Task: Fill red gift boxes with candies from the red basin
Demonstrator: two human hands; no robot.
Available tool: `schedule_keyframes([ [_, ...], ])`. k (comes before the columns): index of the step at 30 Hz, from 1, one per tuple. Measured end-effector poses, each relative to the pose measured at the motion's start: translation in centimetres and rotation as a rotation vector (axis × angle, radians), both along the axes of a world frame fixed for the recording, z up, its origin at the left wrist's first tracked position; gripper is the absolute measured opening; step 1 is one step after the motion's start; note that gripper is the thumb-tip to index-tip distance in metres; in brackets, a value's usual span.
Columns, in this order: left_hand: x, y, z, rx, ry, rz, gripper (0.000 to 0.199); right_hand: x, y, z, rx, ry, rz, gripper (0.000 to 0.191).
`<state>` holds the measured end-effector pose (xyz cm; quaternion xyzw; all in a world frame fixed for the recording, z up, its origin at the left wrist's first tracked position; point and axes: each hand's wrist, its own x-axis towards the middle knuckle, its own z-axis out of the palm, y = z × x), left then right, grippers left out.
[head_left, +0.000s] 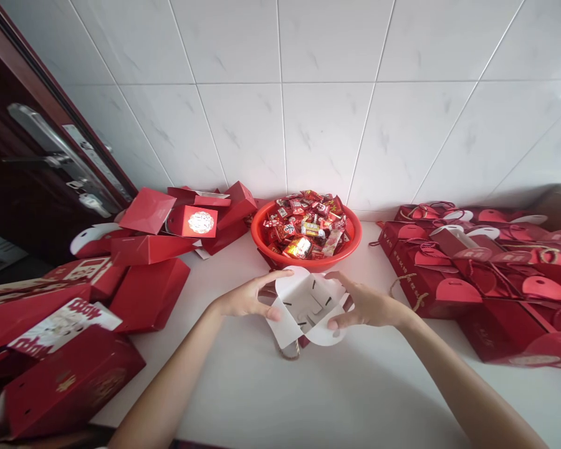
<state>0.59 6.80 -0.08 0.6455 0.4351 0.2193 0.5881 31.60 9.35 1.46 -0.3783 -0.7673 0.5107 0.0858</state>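
In front of me on the white table stands a small gift box [311, 299], its top flaps spread and its white inside showing. No candy shows inside it. My left hand [255, 296] grips the flaps on the left, thumb inside and fingers behind. On the opposite side my right hand [362, 304] holds the right flaps between thumb and fingers. A twisted cord handle [287, 352] hangs at the front of the box. Right behind it sits a red plastic basket [280, 257] heaped with wrapped candies [308, 224].
Red folded boxes [152, 293] lie in a loose pile on the left. On the right stand rows of red boxes [430, 293] with cord handles. A tiled wall [327, 125] closes off the back, and a door with a metal handle [60, 149] is at the far left.
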Motion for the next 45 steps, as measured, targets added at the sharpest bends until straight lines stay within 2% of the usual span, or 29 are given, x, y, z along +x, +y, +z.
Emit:
schedule_keyframes([
  [3, -0.3, 0.4, -0.2, 0.025, -0.016, 0.027, 0.100, -0.1, 0.1, -0.1, 0.047, 0.000, -0.014, 0.093],
  [6, -0.4, 0.3, 0.3, 0.118, 0.045, 0.065, 0.095, -0.1, -0.1, 0.3, 0.180, -0.031, -0.069, 0.091],
  [12, -0.7, -0.3, 3.3, 0.245, 0.299, 0.033, 0.079, 0.5, -0.1, 1.9, 0.438, -0.082, -0.171, 0.069],
  [16, -0.8, 0.4, 5.9, 0.347, 0.406, 0.034, 0.058, 0.8, 1.6, 3.6, 0.474, 0.093, -0.249, 0.039],
  [20, 0.9, 4.0, 7.3, 0.598, 0.388, 0.151, 0.043, -0.5, 5.3, 4.5, 0.494, 0.429, -0.397, 0.029],
  [22, 2.4, 6.7, 7.2, 0.735, 0.414, 0.140, 0.037, -1.8, 7.6, 4.1, 0.434, 0.616, -0.556, 0.028],
  [25, 4.9, 11.0, 6.5, 0.842, 0.617, 0.079, 0.037, -4.0, 10.6, 2.6, 0.322, 0.810, -0.815, 0.028],
  [28, 6.6, 14.3, 5.6, 0.850, 0.682, 0.034, 0.052, -5.0, 13.0, 0.9, 0.345, 0.834, -0.936, 0.026],
  [31, 7.6, 16.3, 4.9, 0.832, 0.746, 0.008, 0.074, -4.9, 14.7, -0.4, 0.380, 0.792, -1.002, 0.025],
  [34, 8.3, 17.5, 4.2, 0.824, 0.783, -0.002, 0.074, -4.6, 15.9, -1.2, 0.410, 0.688, -0.980, 0.029],
  [40, 8.7, 18.0, 3.0, 0.849, 0.769, 0.043, 0.049, -5.2, 17.1, -1.6, 0.436, 0.431, -0.798, 0.041],
  [45, 8.1, 17.5, 2.9, 0.866, 0.705, 0.099, 0.033, -5.1, 17.3, -1.8, 0.437, 0.375, -0.740, 0.034],
])
